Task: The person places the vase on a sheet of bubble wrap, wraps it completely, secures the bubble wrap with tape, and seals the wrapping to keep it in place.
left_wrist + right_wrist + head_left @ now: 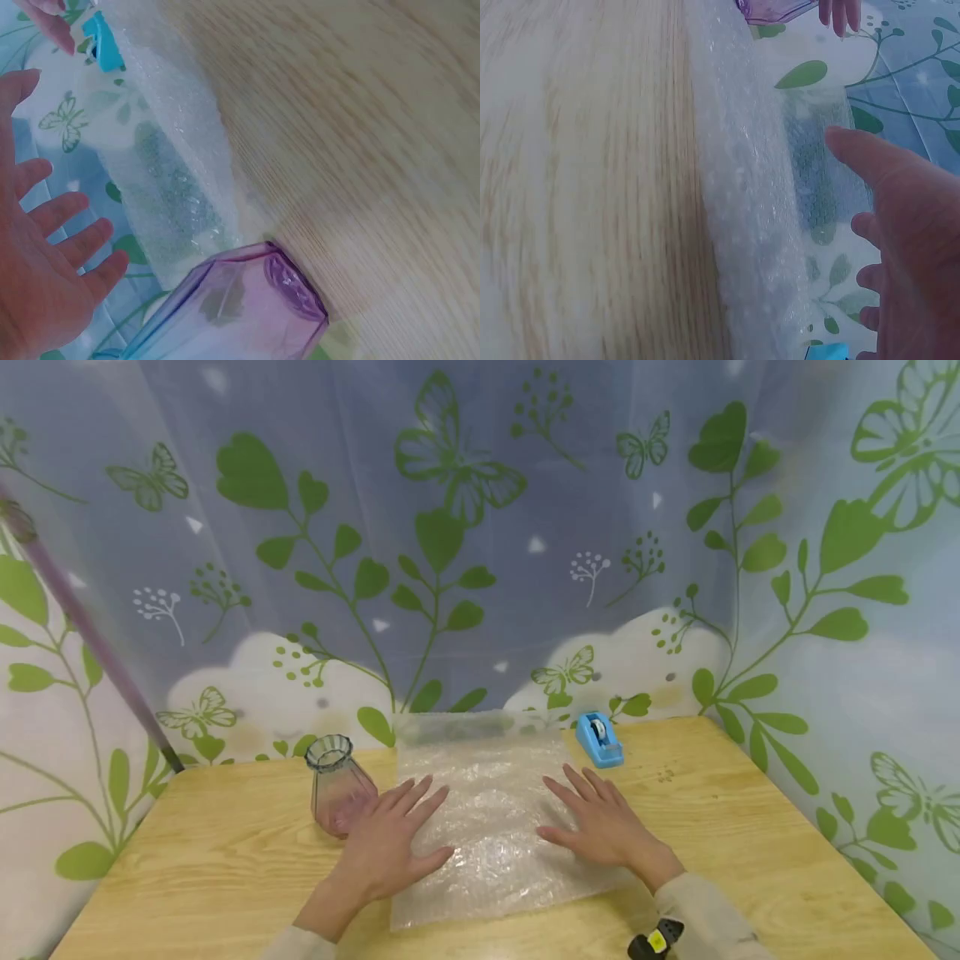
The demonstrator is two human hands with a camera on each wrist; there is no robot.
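Note:
A clear sheet of bubble wrap (pixel 487 827) lies on the wooden table, its far end running up to the curtain. Over its left edge my left hand (pixel 386 843) is held with fingers spread, overlapping the lower right of a glass vase (pixel 341 793). The vase stands upright, bluish grey at its scalloped rim and pink-purple toward the base; its purple bottom shows in the left wrist view (pixel 289 289). My right hand (pixel 603 822), fingers likewise spread, is over the sheet's right edge. Neither hand grips anything. Beyond the right fingertips sits a blue tape dispenser (pixel 600 740).
The wooden table (pixel 750 843) extends left and right of the sheet. A curtain (pixel 480 568) printed with leaves and butterflies hangs along the back and sides. A black strap with a yellow patch (pixel 657 941) is at my right wrist.

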